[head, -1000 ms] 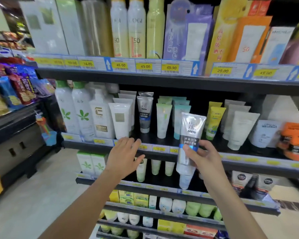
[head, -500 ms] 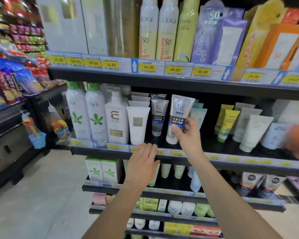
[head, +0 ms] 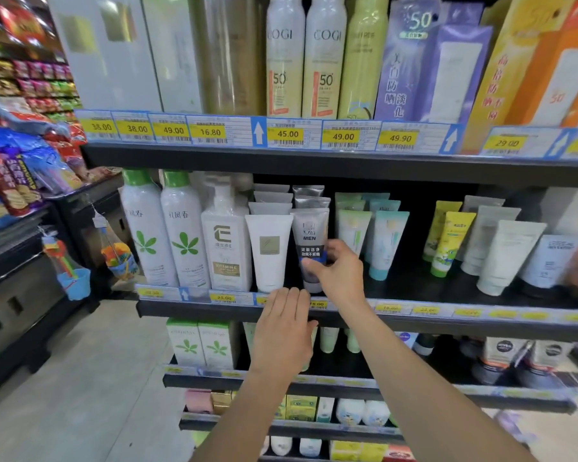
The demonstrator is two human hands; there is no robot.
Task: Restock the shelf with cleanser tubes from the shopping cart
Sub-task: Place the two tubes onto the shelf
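A right hand point(head: 339, 271) pinches a grey men's cleanser tube point(head: 310, 241) standing cap-down at the shelf point(head: 414, 323) front, just right of a white tube point(head: 268, 251). The left hand point(head: 282, 331), fingers straight, rests against the shelf edge below.

A grey cleanser tube point(head: 309, 243) in smooth plastic is showing a soft satin sheen; the black shelf point(head: 414, 288) beneath is looking like matt painted metal; paper price labels point(head: 211, 132) are sitting glossy along the upper shelf edge point(head: 281, 160).

Dark store shelving point(head: 314, 161) stands on a pale tiled floor point(head: 90, 378), a snack rack point(head: 10, 181) to the left.
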